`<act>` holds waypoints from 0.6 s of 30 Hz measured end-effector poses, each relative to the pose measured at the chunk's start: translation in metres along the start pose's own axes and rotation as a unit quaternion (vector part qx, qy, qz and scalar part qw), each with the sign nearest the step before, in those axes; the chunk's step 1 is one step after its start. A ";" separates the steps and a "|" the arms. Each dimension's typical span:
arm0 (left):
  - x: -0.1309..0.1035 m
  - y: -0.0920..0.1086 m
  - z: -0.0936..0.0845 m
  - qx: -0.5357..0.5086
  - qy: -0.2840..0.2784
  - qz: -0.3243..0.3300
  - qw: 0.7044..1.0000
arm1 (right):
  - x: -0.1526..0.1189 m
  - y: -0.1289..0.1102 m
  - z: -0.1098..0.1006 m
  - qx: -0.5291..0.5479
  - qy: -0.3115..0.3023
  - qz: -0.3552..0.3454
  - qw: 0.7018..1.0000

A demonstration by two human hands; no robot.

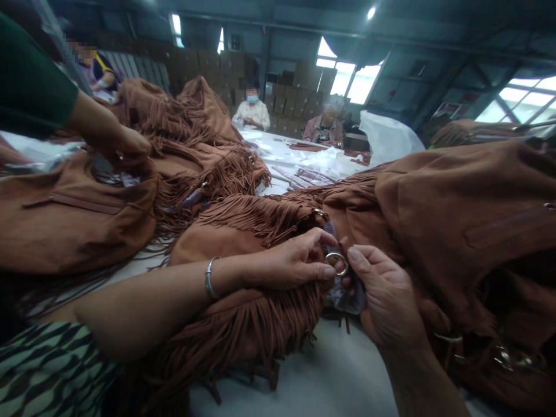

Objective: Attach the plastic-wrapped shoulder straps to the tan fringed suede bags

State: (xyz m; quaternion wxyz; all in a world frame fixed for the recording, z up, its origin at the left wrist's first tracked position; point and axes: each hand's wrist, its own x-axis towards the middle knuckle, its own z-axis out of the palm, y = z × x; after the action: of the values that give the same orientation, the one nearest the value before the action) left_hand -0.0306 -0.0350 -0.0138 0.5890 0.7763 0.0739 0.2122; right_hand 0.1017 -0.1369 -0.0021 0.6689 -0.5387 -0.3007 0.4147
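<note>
The left hand (295,260) pinches a metal ring (336,262) between thumb and forefinger, its grip closed on the rim. The right hand (386,295) closes its fingertips on the ring's other side. Just under both grips lies a brown fringed bag (243,324) on the white tabletop (330,376)

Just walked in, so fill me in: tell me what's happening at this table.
A person's left hand and right hand pinch a metal ring on a brown fringed suede bag lying on the white table. More such bags are piled around. A co-worker's hand handles another bag at the left.
</note>
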 end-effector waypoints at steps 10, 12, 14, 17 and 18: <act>-0.007 0.027 0.022 0.273 -0.011 -0.091 0.958 | 0.002 -0.011 -0.011 -0.072 -0.094 0.083 0.989; -0.008 0.029 0.026 0.303 -0.008 -0.084 0.949 | 0.004 -0.018 -0.019 -0.077 -0.141 0.130 0.978; -0.009 0.028 0.026 0.289 0.011 -0.075 0.954 | 0.004 -0.021 -0.022 -0.058 -0.135 0.139 0.979; -0.010 0.024 0.023 0.194 0.061 -0.089 0.975 | 0.002 -0.013 -0.013 0.000 -0.056 0.085 0.995; -0.010 0.023 0.022 0.167 0.083 -0.094 0.978 | 0.001 -0.009 -0.007 0.021 -0.033 0.060 0.997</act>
State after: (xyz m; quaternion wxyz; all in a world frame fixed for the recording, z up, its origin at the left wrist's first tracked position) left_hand -0.0336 -0.0651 0.0009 0.4603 0.8331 0.2290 0.2042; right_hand 0.1104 -0.1401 0.0046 0.6439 -0.5275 -0.2807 0.4778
